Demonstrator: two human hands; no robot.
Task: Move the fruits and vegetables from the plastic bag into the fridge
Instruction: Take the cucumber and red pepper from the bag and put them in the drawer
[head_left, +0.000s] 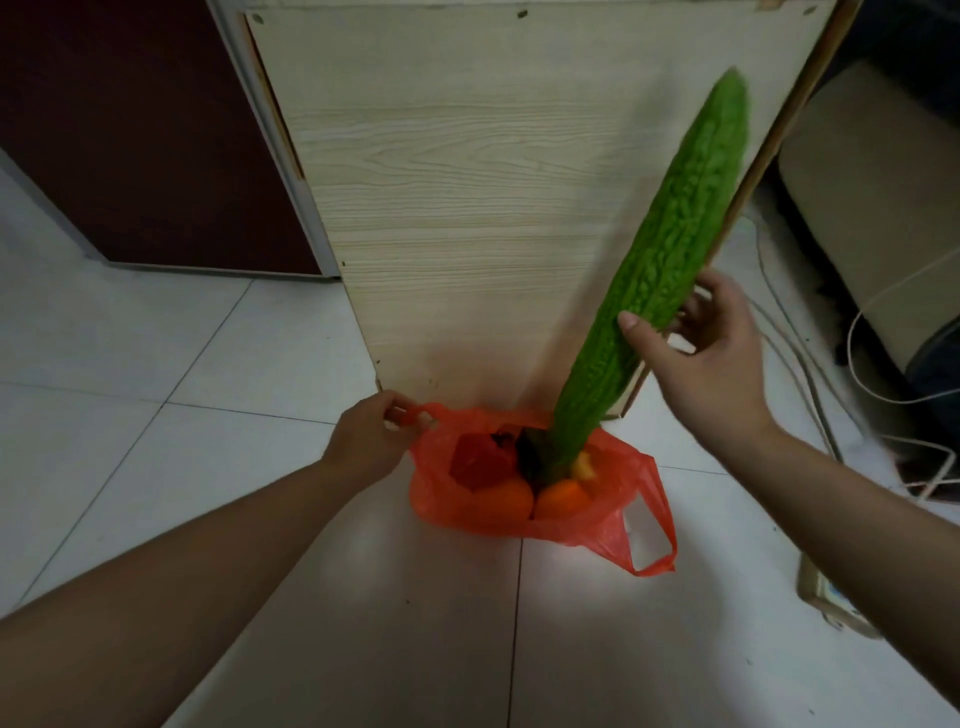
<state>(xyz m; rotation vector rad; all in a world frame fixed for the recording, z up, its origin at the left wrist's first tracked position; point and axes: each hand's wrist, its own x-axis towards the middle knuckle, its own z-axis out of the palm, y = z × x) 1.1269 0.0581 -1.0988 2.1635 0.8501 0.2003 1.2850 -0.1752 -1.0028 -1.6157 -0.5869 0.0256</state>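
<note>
An orange-red plastic bag (618, 514) sits on the white tiled floor in front of a pale wooden panel. My left hand (371, 441) pinches the bag's left handle. A long green bitter gourd (670, 265) stands tilted up to the right, its lower end still inside the bag. My right hand (706, 353) grips the gourd around its middle, thumb in front and fingers behind. In the bag lie a red pepper (478, 460), two orange fruits (563, 496) and a small yellow piece (584, 465). The dark red fridge (130, 130) stands at the upper left, door closed.
The wooden panel (467, 182) rises directly behind the bag. At the right are a beige cushion or seat (883, 208), loose white cables (857, 332) on the floor and a power strip (831, 597) near the lower right edge.
</note>
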